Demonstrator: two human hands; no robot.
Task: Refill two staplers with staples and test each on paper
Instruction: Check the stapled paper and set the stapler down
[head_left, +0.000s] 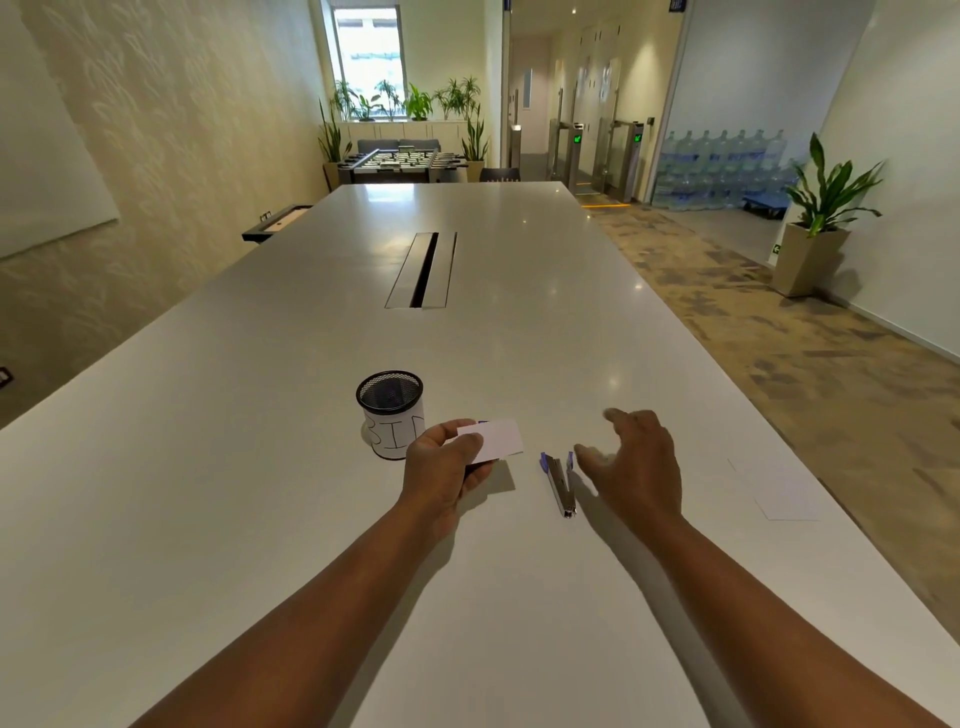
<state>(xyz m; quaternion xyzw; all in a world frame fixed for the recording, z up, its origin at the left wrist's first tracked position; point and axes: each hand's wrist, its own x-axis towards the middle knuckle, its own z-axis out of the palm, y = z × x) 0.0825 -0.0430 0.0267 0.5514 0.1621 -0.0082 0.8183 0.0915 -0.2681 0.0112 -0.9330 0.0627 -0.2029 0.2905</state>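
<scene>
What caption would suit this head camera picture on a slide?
At a white table, the left hand holds a small white card beside a mesh cup; the right hand reaches toward an opened stapler.

Counter (311, 519): fills the frame's middle and bottom.
Mesh cup (390, 413): on the counter, centre-left.
Small card (496, 440): just right of the cup.
Stapler (560, 483): lower right of the card.
Paper sheet (779, 488): on the counter, far right.
</scene>
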